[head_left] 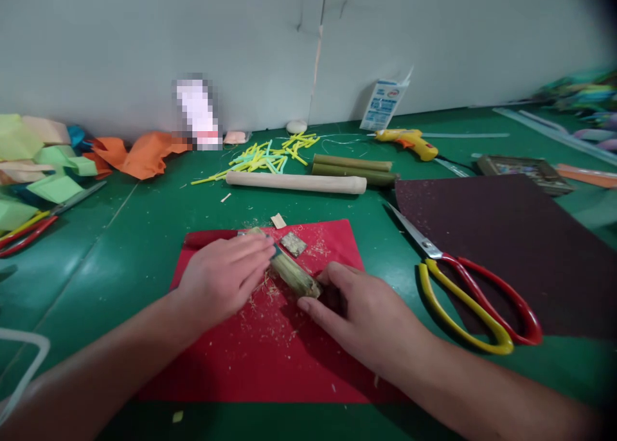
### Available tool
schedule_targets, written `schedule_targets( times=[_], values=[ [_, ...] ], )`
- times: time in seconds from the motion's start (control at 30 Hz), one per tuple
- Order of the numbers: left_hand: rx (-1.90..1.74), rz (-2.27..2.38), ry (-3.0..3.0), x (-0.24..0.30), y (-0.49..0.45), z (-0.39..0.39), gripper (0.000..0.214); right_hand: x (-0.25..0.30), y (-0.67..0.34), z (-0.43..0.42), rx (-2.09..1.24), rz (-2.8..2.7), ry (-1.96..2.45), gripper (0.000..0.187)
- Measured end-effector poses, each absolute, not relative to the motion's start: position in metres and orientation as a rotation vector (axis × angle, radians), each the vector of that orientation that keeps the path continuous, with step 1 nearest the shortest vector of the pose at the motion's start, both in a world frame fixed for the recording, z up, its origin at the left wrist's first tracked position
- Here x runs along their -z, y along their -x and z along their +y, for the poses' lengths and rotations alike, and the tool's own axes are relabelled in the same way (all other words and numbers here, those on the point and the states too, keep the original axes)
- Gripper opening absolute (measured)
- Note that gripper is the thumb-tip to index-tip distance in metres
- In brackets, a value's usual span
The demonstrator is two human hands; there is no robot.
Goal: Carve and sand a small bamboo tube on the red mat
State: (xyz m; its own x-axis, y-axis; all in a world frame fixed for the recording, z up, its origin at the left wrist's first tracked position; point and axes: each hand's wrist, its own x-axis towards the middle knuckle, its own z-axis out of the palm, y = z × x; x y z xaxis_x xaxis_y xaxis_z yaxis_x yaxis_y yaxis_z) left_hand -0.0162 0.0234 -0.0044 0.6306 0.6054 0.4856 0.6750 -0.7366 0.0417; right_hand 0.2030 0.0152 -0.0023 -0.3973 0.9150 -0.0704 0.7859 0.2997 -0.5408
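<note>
A short, pale green length of bamboo (294, 274) with a rough, fibrous near end lies slantwise above a red sheet (241, 370). My left hand (226, 277) lies over its far part, fingers together and bent round it; a dark strip shows under the fingertips, its kind unclear. Thumb and fingers of my right hand (359, 306) grip the near end. Beside the bamboo is a small, square, speckled grey piece (293, 243). Shavings and dust are scattered over the red sheet. Past my left hand a dark red handle (212, 237) lies along the sheet's far edge.
Large scissors (463, 287) lie on a dark sheet (506, 235) at right. Behind are a peeled pale stick (296, 182), green bamboo pieces (354, 168), yellow cut strips (260, 158) and a yellow glue gun (409, 142). Folded papers (48, 164) and other scissors (48, 222) are at left.
</note>
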Motion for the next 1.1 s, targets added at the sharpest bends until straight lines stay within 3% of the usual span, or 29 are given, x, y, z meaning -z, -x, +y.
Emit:
schedule_targets(
  times=[1.1],
  values=[
    [0.673,-1.005,2.705,0.0065,0.0167,0.0166,0.03,0.0026,-0.2019,0.016,-0.784,-2.306,1.589,0.021]
  ],
)
